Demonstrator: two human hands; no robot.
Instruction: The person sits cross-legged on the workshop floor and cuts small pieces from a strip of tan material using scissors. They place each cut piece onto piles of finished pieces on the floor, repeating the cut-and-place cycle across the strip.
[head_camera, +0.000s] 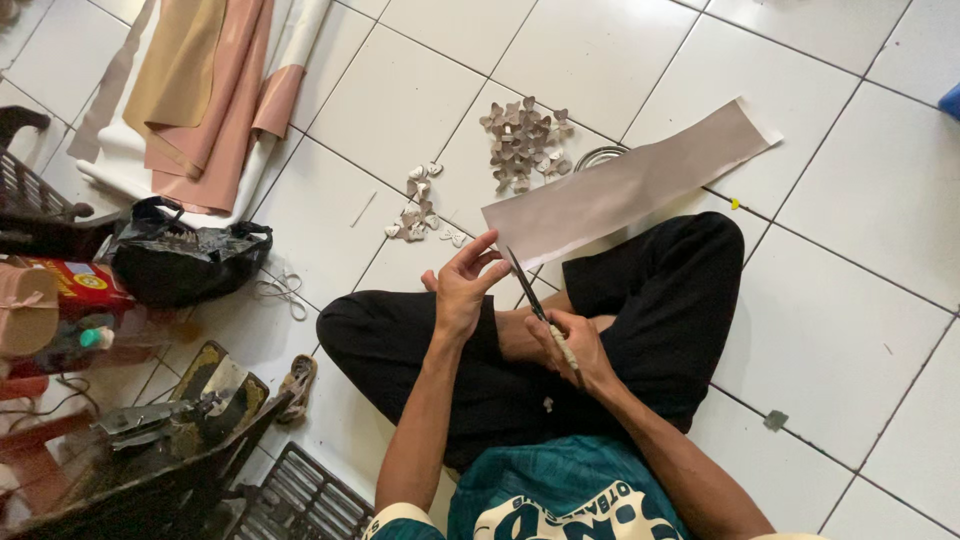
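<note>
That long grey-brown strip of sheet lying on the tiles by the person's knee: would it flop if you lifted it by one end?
Probably yes. The strip is thin and lies flat on the tiled floor, so it would likely bend and sag. It looks light for its size and might slide easily on the glossy tiles. The similar sheets nearby drape in folds, which suggests a soft material.

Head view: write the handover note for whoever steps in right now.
Left hand: open, fingertips at the near end of the grey-beige strip.
Right hand: grips the scissors, blades pointing at that end.
Strip lies on the tiled floor past the crossed legs.
Done: a pile of cut pieces, a smaller cluster beside it.
Left: the strip looks uncut; pink sheets lie far left.
</note>
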